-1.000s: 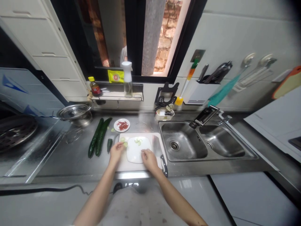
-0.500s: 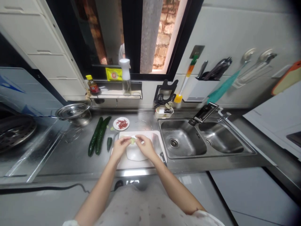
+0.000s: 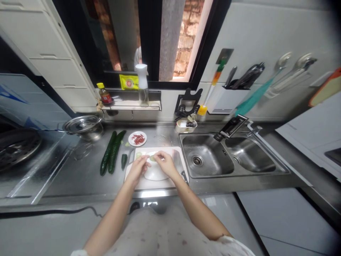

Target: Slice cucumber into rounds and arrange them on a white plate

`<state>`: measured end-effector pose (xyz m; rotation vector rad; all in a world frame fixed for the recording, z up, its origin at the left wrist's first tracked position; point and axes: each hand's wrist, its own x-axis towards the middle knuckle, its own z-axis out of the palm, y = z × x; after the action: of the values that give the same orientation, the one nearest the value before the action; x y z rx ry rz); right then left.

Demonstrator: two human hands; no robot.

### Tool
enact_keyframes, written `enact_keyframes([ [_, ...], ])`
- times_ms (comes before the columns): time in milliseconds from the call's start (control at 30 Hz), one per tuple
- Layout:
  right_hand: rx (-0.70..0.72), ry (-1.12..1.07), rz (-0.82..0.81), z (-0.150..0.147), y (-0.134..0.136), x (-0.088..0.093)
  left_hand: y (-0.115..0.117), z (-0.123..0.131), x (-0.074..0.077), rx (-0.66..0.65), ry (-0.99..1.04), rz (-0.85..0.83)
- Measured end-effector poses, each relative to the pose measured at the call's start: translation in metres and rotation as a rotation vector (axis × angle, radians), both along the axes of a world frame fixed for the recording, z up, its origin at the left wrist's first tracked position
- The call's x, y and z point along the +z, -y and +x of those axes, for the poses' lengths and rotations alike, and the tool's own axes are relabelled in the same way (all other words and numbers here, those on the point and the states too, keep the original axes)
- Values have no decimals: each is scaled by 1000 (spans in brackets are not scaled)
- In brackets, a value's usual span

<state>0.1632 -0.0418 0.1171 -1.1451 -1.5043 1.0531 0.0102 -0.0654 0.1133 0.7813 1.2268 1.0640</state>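
A steel kitchen counter (image 3: 80, 181) is backed by a wall and window, with a double sink (image 3: 236, 174) set into it at the right. On it a pale cutting board (image 3: 156, 185) is laid, flanked on the left by two whole cucumbers (image 3: 114, 154). On the board a white plate (image 3: 154, 174) is partly covered by the hands. A small green slice (image 3: 152, 158) is pinched in the fingertips of the right hand (image 3: 165, 164), above the plate's far part; its long axis cannot be made out. To its left, the left hand (image 3: 138, 169) is held just beside it, fingers curled but parted, nothing seen gripped.
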Motion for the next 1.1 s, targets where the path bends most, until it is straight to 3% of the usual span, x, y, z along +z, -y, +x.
enact_keyframes([
  [133,20,31,36,2,3,5,0,5,9,-23,151,-83],
  [433,41,110,90,8,5,0,-5,6,17,2,143,-65],
  [633,52,137,99,10,6,4,-9,7,14,3,132,-36],
  [833,33,99,24,5,4,2,-10,9,11,54,55,69],
  [1100,21,-11,-128,7,1,-14,-12,15,7,69,-35,218],
])
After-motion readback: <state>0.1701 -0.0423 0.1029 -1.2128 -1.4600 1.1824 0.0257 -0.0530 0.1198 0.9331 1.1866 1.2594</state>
